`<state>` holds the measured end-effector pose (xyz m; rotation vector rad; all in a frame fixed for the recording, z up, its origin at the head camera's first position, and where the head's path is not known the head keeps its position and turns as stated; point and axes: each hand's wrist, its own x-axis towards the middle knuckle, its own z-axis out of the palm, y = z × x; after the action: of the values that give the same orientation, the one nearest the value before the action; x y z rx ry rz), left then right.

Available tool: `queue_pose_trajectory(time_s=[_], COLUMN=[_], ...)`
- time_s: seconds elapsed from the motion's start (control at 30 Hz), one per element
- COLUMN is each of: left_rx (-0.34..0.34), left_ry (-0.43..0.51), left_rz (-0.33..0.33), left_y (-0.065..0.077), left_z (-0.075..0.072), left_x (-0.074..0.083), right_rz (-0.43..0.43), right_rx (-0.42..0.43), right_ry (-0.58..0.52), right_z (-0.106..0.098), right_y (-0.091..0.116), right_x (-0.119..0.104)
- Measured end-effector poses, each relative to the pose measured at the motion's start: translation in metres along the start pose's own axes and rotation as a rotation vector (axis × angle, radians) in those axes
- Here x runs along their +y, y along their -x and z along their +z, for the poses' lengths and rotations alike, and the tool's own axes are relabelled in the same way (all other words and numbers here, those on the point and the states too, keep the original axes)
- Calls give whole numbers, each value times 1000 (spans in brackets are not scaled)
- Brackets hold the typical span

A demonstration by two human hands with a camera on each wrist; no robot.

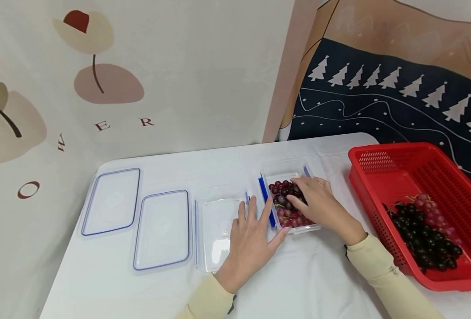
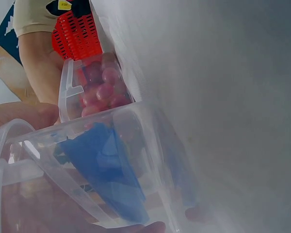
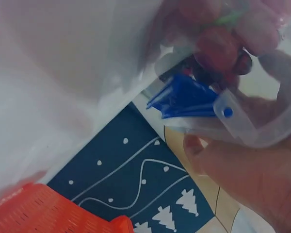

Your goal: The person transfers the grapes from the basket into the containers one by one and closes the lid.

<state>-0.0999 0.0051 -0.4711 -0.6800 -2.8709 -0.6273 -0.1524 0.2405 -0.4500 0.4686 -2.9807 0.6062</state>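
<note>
In a clear plastic container (image 1: 313,227) with blue side clips (image 1: 264,199) lie red and dark grapes (image 1: 285,200). My right hand (image 1: 319,201) reaches in over its right side, thumb and forefinger curled about the dark grapes. In the right wrist view one fingertip (image 3: 196,150) shows outside the clear wall. My left hand (image 1: 249,241), its fingers spread, lies over the right part of a second clear container (image 1: 215,230) that holds no grapes, its fingertips close to the first container's left clip. The left wrist view shows a blue clip (image 2: 104,170) through clear plastic.
Two clear lids with blue seals, the nearer lid (image 1: 162,230) and the farther lid (image 1: 111,201), lie flat at the left. A red basket (image 1: 418,153) with black grapes (image 1: 422,239) and red grapes (image 1: 432,212) stands at the right. Behind the white-covered table (image 1: 179,168) hang printed cloths.
</note>
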Motion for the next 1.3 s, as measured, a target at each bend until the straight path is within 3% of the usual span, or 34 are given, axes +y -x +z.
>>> queue_pose_trajectory(time_s=[0.13,0.27,0.63,0.9,1.3], left_rx=[-2,3,13,-18,-8], left_ry=[3,-1,-12,-11,-23], left_rz=[-2,1,3,-7,-16], left_y=[0,1,0,0,-2], left_z=[-1,-1,-2,-1,2], left_x=[0,-1,0,1,1], right_rz=[2,-18,-59,-97,29], right_rx=[-61,-62,29,97,166], right_ry=[36,23,-27,35,-27], right_z=[1,1,18,19,1], right_y=[-2,-5,-6,1,36], right_x=[-2,-7,-17,-16,-15])
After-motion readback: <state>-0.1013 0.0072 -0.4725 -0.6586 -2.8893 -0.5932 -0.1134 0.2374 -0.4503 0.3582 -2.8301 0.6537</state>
